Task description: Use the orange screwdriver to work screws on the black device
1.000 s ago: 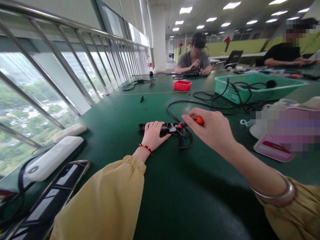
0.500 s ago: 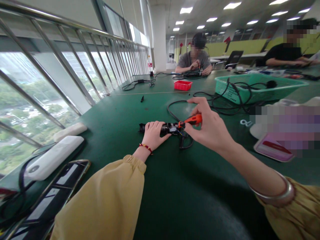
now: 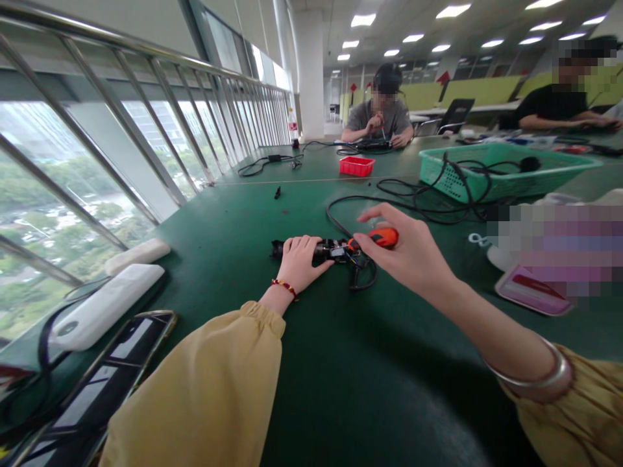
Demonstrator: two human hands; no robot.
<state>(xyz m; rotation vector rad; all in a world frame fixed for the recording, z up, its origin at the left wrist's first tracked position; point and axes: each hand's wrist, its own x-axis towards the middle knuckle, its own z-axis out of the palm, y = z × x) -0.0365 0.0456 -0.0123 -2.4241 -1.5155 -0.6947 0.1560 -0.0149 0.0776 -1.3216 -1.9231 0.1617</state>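
Near the middle of the green table lies a black tube-shaped corded device (image 3: 341,251), its casing open on the right with wires and inner parts showing. My left hand (image 3: 300,258) is wrapped over its left part, pressing it to the tabletop. In my right hand (image 3: 406,250) is a screwdriver (image 3: 384,238) with an orange and black handle, held nearly level. Its tip points left into the exposed inside of the device; the exact contact spot is too small to make out. The index finger is lifted off the handle. A black cable loop (image 3: 366,283) hangs below the opening.
A small red tray (image 3: 357,167) and a green basket (image 3: 545,183) with cables stand farther back. Beyond my left hand lies a small black piece (image 3: 277,192). A phone (image 3: 104,383) and a white power bank (image 3: 109,308) are at left. Another person (image 3: 379,117) works across the table.
My right hand has shifted slightly down, its fingers turned on the handle, and the screwdriver has rotated a little. My left hand and the device have stayed put.
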